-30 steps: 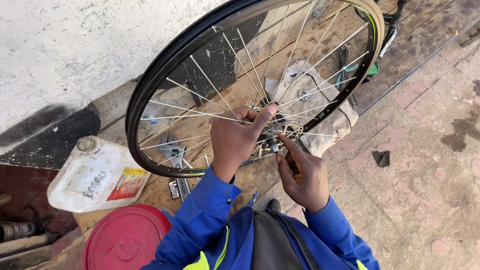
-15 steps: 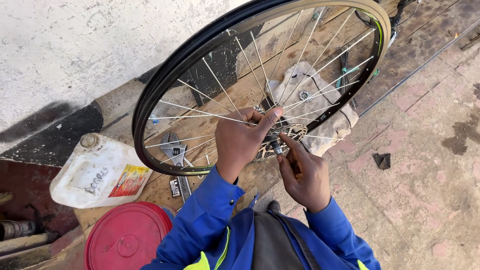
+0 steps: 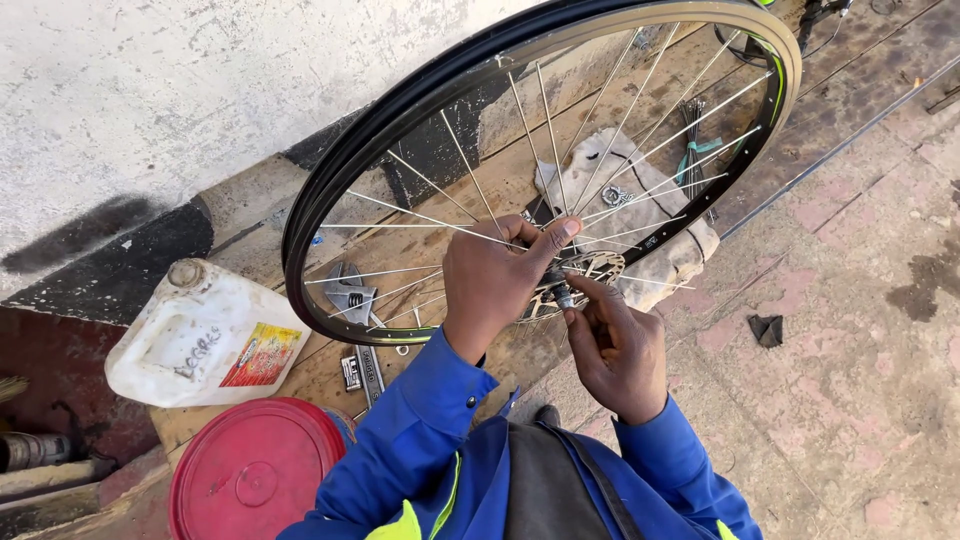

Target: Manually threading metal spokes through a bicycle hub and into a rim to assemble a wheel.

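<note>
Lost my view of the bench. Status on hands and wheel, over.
Left hand gripping hub and spokes. Right hand fingertips on the axle end. Wheel upright on the bench. Spanners lie behind the spokes, nothing blocking.

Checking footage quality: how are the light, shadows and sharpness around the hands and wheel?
Head view: bright, even daylight, soft shadows; left hand and right hand at the wheel hub are sharp; spokes glint slightly; the rim bows from wide-angle distortion.

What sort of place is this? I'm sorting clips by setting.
Probably an outdoor, roadside bicycle repair spot. The left hand and right hand work at the hub of a spoked bicycle wheel, spanners lie on a wooden board, on paved ground.
</note>
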